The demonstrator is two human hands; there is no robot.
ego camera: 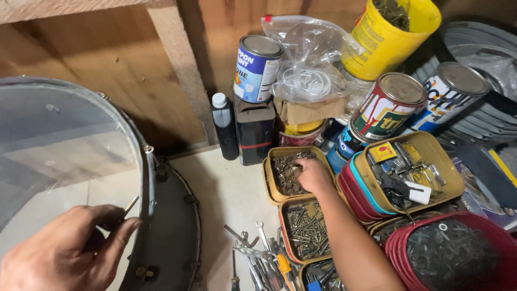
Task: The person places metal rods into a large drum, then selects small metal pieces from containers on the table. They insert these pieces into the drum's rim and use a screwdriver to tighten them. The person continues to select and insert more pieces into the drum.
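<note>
My left hand (64, 250) sits at the near left, thumb and fingers pinched on a small brass-coloured bolt (131, 204) whose tip pokes up beside the metal rim of the drum (146, 178), the clear drumhead spreading away to the left. My right hand (312, 175) reaches out across the middle of the scene, fingers curled down into the far yellow tin (277, 186) of small dark hardware; I cannot tell whether anything is caught between the fingertips, since they are buried in the pile. To do this well, I judge it best to hold the bolt steady as a pattern and rake the loose pieces slowly with the fingertips, spreading them thin against the tin's floor so matching pieces show rather than digging blind. The nearer tin of screws (304, 229) lies just this side, and a loose heap of wrenches and screwdrivers (258, 253) lies on the floor to its left, so I keep the forearm lifted clear of both. The tilted paint cans (388, 105) and the wide tin of keys and bits (412, 167) crowd the right; a careless elbow could tip them.
</note>
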